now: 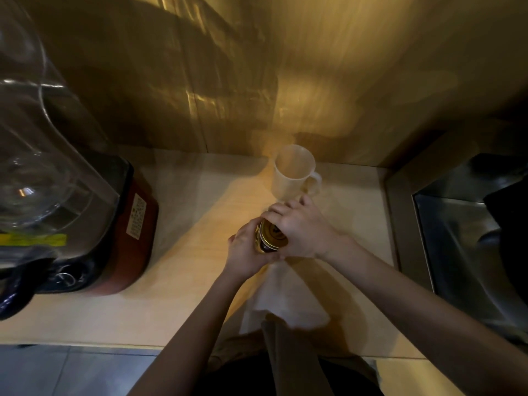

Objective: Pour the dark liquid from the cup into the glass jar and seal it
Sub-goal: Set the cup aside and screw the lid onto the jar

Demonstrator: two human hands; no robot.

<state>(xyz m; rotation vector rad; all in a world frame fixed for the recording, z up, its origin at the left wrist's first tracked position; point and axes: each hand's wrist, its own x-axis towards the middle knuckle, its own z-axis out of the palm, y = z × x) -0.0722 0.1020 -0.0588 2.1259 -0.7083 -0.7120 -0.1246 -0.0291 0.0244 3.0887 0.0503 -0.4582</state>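
Note:
A glass jar (264, 246) stands at the middle of the counter, its side showing dark contents. A gold lid (275, 235) sits on top of it. My left hand (247, 251) wraps around the jar's body from the left. My right hand (300, 227) grips the lid from the right and from above. Most of the jar is hidden by both hands. Just behind them a white cup (294, 171) stands upright with its handle to the right; its inside looks empty.
A blender with a red base (134, 224) and clear pitcher (43, 155) fills the left side. A steel sink (468, 252) lies at the right. A white cloth (283, 298) lies on the counter (183, 281) under my arms. A metallic wall (257, 81) stands behind.

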